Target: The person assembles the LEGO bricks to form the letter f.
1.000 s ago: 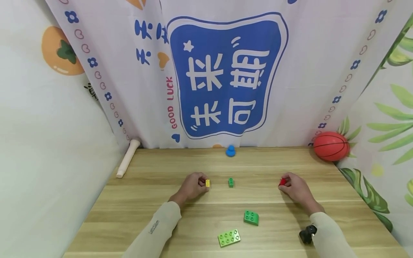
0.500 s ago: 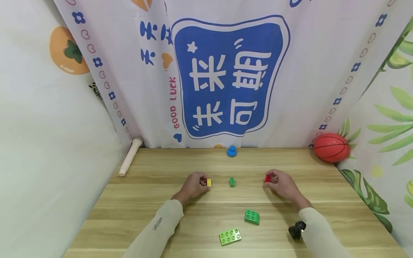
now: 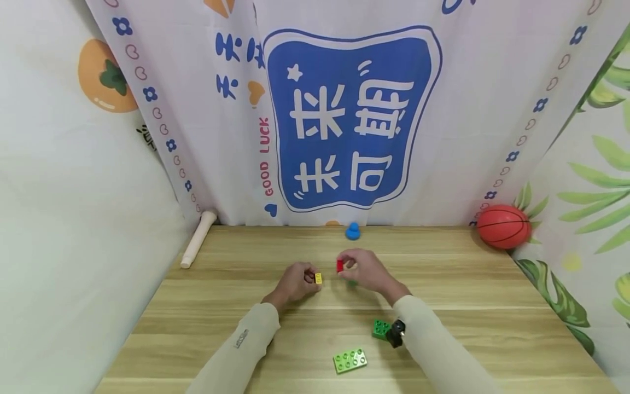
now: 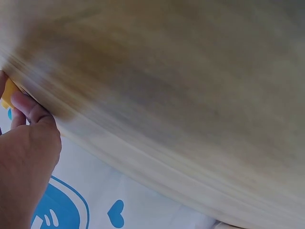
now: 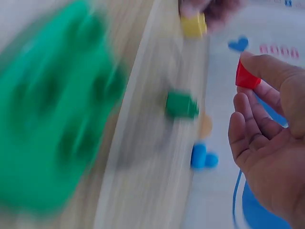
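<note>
My left hand (image 3: 295, 284) pinches a small yellow toy brick (image 3: 318, 278) at the middle of the table; in the left wrist view only a bit of the yellow brick (image 4: 8, 93) shows past the fingertips. Between thumb and fingers, my right hand (image 3: 366, 269) holds a red toy brick (image 3: 340, 266), raised above the table and just right of and beyond the yellow one. The red brick (image 5: 247, 76) has a slanted side in the right wrist view. Under the right hand stands a small green brick (image 5: 181, 105), mostly covered in the head view.
Nearer me lie a light-green brick (image 3: 350, 361) with several studs and a green curved brick (image 3: 381, 329), partly behind the right wrist's black camera (image 3: 395, 333). At the back are a blue knobbed piece (image 3: 353, 231), a pale stick (image 3: 199, 239) and a red ball (image 3: 504, 226).
My right hand has swept left with the red brick, from the table's right side to over the small green brick. The left hand stays nearly still with the yellow brick.
</note>
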Available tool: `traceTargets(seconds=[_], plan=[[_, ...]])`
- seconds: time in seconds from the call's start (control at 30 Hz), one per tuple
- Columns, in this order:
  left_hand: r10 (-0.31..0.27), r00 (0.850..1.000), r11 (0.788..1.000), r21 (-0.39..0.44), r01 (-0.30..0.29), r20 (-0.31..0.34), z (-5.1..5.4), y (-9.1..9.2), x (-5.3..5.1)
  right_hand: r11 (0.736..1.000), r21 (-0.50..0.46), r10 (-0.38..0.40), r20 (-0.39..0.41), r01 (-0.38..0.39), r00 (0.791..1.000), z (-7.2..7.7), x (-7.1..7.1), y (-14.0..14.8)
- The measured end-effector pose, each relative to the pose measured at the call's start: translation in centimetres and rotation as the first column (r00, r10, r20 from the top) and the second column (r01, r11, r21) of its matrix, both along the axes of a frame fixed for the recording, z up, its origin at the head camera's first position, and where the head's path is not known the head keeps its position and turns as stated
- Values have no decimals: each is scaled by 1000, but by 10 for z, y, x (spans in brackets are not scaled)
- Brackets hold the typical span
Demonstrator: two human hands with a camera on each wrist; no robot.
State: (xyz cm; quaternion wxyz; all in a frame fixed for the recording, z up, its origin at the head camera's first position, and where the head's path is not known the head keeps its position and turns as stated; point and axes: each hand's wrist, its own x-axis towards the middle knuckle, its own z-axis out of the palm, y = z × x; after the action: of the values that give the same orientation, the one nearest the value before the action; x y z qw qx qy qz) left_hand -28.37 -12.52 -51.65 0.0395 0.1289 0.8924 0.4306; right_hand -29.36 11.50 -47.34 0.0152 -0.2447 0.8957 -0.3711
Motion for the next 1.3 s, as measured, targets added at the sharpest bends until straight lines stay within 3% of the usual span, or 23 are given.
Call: traceTargets(seconds=[0.17, 0.33, 0.6, 0.77, 1.0, 1.3], plan=[[-34, 998, 999, -2, 34, -53, 0, 2, -2, 999, -7, 50, 12, -50, 999, 0, -4, -37], [-59, 995, 998, 2, 59, -80, 2, 4, -2, 999, 7, 49, 58, -49, 997, -7, -4, -51], [-28, 999, 999, 30, 29, -46, 3, 1, -2, 999, 10, 45, 43, -46, 998, -14, -5, -56], [-28, 998, 999, 27, 29, -59, -1, -1, -1, 999, 5, 43, 56, -43, 998, -19, -5, -58], [-20, 999, 1000, 20, 21, -45, -2, -1, 0, 998, -59, 36, 115, -29, 993, -21, -4, -58], [-7, 999, 999, 31, 8, -39, -1, -1, 1, 998, -63, 12, 169, -1, 986, -22, -3, -58]])
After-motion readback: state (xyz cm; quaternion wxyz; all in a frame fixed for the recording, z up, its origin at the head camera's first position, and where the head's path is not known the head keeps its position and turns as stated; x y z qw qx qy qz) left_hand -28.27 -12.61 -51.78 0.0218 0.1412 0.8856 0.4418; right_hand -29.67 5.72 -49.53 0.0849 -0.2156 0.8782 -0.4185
